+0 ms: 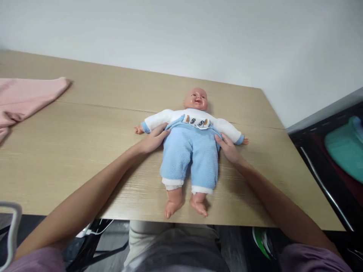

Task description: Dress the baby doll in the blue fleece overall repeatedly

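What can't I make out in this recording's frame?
Head view:
Doll: back hidden against the table.
Left hand, right hand: some fingers hidden behind the hands themselves.
Pink cloth: cut off by the left edge.
Teal thing: blurred, cut off by the right edge.
Green-and-white thing: partly hidden by the table edge.

One head-worn camera looked forward and down, from close by, over a pale, straight-edged wood-grain table (pixel 99 158). Its wide view ran from the wearer's beige-clothed lap (pixel 146 240) on the near side to a smooth whitish wall (pixel 181 37) on the far side, with a bald plastic doll in white and light-blue clothes (pixel 190 145) around the middle.
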Demonstrator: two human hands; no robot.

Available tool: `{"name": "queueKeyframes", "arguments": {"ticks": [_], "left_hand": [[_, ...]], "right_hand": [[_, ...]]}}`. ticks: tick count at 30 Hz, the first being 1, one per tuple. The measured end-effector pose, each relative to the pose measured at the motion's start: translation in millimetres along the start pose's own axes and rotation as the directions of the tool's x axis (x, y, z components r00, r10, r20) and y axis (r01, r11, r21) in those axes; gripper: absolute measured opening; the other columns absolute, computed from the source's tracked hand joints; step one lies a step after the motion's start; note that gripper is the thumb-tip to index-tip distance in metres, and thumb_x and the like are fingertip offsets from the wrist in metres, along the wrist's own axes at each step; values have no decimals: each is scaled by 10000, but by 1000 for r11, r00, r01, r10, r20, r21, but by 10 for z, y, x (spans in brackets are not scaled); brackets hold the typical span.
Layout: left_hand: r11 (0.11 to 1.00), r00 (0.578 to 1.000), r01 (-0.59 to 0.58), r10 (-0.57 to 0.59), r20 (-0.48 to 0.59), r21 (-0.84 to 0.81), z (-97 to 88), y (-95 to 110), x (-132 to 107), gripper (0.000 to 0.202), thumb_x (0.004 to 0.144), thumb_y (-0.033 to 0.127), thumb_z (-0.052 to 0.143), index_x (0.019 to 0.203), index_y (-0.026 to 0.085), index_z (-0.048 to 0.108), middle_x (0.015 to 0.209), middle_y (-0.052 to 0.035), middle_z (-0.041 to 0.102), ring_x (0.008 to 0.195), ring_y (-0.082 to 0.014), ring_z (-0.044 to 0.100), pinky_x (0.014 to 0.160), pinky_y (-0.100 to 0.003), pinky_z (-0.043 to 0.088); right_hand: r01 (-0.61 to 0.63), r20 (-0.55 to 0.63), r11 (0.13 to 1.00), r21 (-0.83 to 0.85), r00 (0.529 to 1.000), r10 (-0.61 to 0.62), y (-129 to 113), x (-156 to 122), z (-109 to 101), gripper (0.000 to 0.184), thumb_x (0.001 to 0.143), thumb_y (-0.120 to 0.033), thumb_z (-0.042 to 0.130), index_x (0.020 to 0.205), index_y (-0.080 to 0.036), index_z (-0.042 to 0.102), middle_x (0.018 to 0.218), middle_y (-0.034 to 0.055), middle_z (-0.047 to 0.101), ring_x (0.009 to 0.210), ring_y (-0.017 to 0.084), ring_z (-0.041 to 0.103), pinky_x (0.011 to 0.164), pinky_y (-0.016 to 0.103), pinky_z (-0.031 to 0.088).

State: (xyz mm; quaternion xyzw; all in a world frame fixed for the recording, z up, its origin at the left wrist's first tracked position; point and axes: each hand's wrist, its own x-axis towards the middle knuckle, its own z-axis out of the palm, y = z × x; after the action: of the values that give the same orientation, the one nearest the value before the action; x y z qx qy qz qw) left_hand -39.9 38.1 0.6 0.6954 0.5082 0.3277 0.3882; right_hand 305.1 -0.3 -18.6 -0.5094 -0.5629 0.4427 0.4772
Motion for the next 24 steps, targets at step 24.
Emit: {"name": "queueKeyframes", "arguments": {"ticks": [24], "left_hand": [[986,994,-69,80,70,-155,58,133,-57,385,1040,621,641,993,242,591,951,-14,563,914,-231,535,926,-371,502]], "right_hand": [[22,-46,991,-130,999,-28,-89,-39,2,428,951,-704,756,1014,-281,752,1098,35,796,1156,306,700,1196,512,539]]}}
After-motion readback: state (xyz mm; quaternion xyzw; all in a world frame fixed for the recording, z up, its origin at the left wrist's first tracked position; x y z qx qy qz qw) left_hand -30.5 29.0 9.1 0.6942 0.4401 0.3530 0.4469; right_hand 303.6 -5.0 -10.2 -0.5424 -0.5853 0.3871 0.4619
